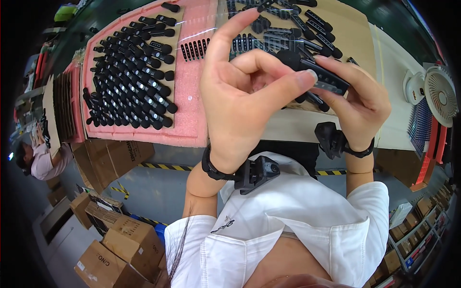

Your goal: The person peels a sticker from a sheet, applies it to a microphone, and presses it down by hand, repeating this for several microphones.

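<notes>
Foam-topped microphone (331,82): above near edge of cardboard sheet (357,36) | right hand (362,98): fingers pinching casing (328,84) | left hand (235,98): thumb at casing, grip unclear | likely light, stiff, slick; hold casing, not soft windscreen (289,58)

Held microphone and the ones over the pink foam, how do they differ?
The held microphone is gripped by the right hand; the laid-out microphones lie in rows over the pink foam. The held microphone's head points left, while the laid-out microphones' heads point mostly right. All look mostly black.

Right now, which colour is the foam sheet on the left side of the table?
The foam sheet is pink, best seen in the head view.
</notes>
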The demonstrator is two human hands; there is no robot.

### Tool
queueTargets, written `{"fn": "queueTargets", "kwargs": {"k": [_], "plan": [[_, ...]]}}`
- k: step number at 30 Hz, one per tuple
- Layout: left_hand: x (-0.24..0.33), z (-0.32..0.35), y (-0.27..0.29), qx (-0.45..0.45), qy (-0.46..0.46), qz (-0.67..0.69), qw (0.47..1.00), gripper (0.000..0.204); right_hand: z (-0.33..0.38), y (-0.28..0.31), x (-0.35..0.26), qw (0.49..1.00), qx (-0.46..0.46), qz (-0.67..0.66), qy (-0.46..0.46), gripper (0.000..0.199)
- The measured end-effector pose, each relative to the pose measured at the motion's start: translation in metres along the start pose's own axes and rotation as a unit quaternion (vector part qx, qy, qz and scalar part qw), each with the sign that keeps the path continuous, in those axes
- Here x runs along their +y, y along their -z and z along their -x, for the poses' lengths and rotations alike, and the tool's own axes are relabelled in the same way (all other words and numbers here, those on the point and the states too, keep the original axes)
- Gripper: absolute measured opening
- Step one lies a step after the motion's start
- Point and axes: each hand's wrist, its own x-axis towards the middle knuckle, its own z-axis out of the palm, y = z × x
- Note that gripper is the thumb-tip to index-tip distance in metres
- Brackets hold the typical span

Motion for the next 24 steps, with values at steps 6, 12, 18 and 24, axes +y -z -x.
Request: {"fn": "queueTargets", "kwargs": {"k": [6, 12, 18, 24], "plan": [[-0.002, 0.0, -0.002, -0.007, 0.005, -0.016, 1.0, 0.062, 0.001, 0.002, -0.008, 0.999, 0.005, 0.034, -0.027, 0.035], [-0.004, -0.002, -0.001, -0.014, 0.004, -0.045, 0.999, 0.061, 0.002, 0.0, -0.007, 0.999, 0.02, 0.035, -0.005, 0.036], [-0.005, -0.003, 0.0, -0.016, -0.006, -0.082, 0.996, 0.06, 0.002, 0.001, -0.013, 0.998, 0.003, 0.062, -0.023, 0.035], [-0.005, -0.001, -0.002, -0.024, -0.034, -0.156, 0.987, 0.059, 0.003, -0.001, -0.013, 0.998, 0.014, 0.06, -0.006, 0.034]]}}
